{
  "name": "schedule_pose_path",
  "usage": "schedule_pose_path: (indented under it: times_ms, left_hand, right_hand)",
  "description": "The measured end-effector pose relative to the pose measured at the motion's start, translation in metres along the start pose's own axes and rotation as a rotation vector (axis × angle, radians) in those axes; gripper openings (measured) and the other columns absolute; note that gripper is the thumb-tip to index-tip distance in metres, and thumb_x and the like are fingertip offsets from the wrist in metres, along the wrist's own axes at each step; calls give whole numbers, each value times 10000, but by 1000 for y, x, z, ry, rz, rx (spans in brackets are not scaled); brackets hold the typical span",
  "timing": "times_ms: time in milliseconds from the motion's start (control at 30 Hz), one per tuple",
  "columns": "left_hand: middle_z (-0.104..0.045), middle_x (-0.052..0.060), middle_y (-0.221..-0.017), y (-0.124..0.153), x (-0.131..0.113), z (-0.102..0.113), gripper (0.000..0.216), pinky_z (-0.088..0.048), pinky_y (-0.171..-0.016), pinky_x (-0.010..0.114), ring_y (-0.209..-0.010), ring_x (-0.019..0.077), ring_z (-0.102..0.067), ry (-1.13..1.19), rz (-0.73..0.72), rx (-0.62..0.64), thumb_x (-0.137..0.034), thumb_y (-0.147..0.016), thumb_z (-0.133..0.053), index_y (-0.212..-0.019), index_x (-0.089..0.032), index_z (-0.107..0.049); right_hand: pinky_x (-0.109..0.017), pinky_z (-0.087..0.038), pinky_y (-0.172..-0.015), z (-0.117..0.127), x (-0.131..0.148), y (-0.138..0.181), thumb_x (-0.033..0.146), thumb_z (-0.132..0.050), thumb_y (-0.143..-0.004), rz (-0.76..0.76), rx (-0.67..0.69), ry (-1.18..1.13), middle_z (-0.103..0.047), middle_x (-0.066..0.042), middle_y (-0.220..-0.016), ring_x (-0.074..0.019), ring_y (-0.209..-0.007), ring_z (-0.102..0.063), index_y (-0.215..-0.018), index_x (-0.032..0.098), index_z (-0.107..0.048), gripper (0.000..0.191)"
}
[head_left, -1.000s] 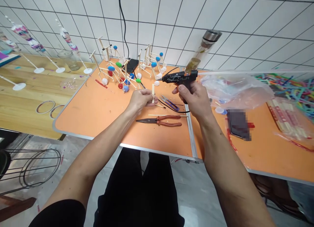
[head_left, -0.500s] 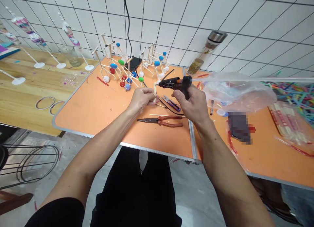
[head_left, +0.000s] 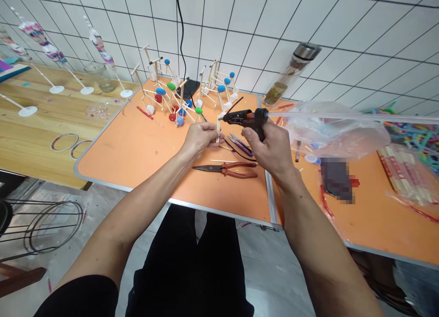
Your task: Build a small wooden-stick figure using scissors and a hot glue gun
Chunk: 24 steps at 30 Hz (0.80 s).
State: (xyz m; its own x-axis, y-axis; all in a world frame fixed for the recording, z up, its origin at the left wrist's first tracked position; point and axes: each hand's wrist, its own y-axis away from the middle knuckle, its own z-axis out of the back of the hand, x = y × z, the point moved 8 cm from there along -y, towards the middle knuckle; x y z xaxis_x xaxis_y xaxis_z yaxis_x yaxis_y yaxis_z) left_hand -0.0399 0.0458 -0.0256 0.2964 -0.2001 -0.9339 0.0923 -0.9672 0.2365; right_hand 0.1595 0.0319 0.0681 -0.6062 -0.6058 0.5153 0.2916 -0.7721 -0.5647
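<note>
My left hand (head_left: 200, 138) is closed round a short upright wooden stick (head_left: 218, 127) above the orange table (head_left: 137, 148). My right hand (head_left: 270, 145) grips a black hot glue gun (head_left: 246, 118), its nozzle pointing left and nearly touching the top of the stick. A clear glue rod runs out of the back of the gun to the right. Red-handled pliers (head_left: 226, 169) lie on the table just below both hands, and small blue-handled snips (head_left: 240, 144) lie between them.
Several stick models with coloured caps (head_left: 178, 97) stand at the back of the table. A clear plastic bag (head_left: 336, 129), a glass bottle (head_left: 291, 75) and bundled coloured sticks (head_left: 411, 134) lie to the right. A wooden table (head_left: 30, 125) with rings stands left.
The glue gun has moved down and left until its nozzle reaches the top of the stick. My left hand has kept the stick upright, hardly moving.
</note>
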Motion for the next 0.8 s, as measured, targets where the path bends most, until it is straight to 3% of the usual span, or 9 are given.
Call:
schedule_pose_path:
  times_ms: [433,633,800]
  left_hand:
    - [-829,68,-815,-1,-1,0,116,-653,-713,281,-712,187,-823,12,-17,-12,-44,-878,-814,-864,-143,-755]
    - [-829,59,-835,1,-2,-1,215,-669,-761,286,-740,186,-832,20,-19,-16,-98,-796,-959,-867,-140,-760]
    - [-813,66,-793,3,-4,-3,128,-666,-773,276,-734,174,-826,38,-28,-23,-22,-873,-829,-828,-118,-757]
  right_hand:
    - [-413,-506,-721,-1,2,0,818,-533,-1079,32,-4,11,-757,-84,-851,-273,-744,-674,-1050,264,-771,603]
    - [-414,-514,-727,-1,2,0,810,-538,-1082,31,-2,25,-783,-95,-890,-281,-774,-694,-1066,263,-781,598]
    - [-419,-527,-744,-1,3,0,791,-554,-1086,27,16,17,-786,-90,-883,-280,-775,-697,-1114,256,-793,586]
